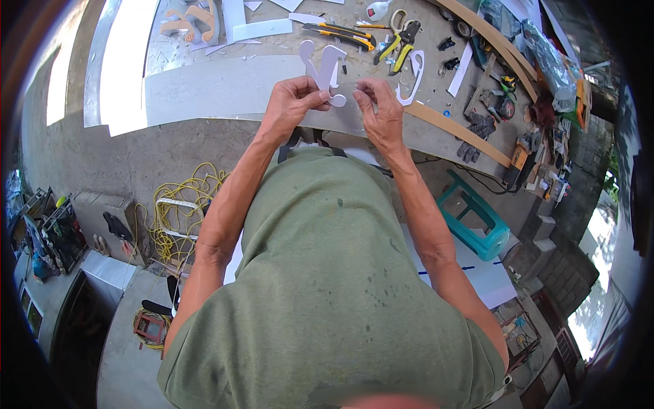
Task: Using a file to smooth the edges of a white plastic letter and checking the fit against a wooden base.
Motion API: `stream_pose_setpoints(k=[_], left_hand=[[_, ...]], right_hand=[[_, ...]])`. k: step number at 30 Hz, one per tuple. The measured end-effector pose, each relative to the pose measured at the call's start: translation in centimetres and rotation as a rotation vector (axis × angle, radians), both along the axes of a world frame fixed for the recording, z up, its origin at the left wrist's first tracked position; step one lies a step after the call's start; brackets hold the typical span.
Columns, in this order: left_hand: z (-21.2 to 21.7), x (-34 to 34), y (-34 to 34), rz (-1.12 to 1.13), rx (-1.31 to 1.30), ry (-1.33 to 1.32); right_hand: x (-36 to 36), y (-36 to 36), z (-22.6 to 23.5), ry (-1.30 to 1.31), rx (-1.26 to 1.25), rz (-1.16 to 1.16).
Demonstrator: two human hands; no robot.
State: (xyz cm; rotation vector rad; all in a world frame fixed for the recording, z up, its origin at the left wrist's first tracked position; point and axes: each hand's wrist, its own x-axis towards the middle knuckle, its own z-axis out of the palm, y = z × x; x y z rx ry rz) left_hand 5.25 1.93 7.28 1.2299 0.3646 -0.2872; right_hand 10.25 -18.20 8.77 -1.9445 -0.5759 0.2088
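Observation:
My left hand (296, 102) pinches a white curved cutout piece (330, 65), shaped like part of a letter, above the near edge of the workbench. To its right, my right hand (379, 112) has thumb and forefinger drawn together close to the cutout; whatever lies between the fingertips, if anything, is too small to make out. Just beyond my right hand rests another white curved cutout (417, 71). Farther back lie a yellow-and-black utility knife (344, 34), tin snips (400, 49) with yellow-green handles, and scissors (397, 20).
A grey sheet (211, 92) covers the bench's left front. Brown strips (463, 129) and dark gloves (480, 129) lie at the right. White offcuts and foam-like letters (197, 24) sit at the back. Below are a green stool (487, 235) and a coiled yellow cord (177, 218).

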Motion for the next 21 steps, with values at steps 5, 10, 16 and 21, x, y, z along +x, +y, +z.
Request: stream_pose_setpoints(k=[5,10,16,21], left_hand=[[3.1,-0.1,-0.9,0.192,0.05,-0.215],[5.7,0.6,-2.5,0.254,0.115,-0.338],[7.2,1.5,-4.8,0.323,0.215,-0.316],[8.4,2.4,-6.3,0.336,0.243,-0.373]], right_hand=[[-0.3,-7.2,-4.6,-0.287,-0.764,-0.153],[0.6,-9.9,-7.6,-0.255,-0.712,-0.046],[3.1,-10.1,-4.1,-0.023,-0.386,-0.05],[1.8,-6.4,9.0,0.448,0.173,-0.165]])
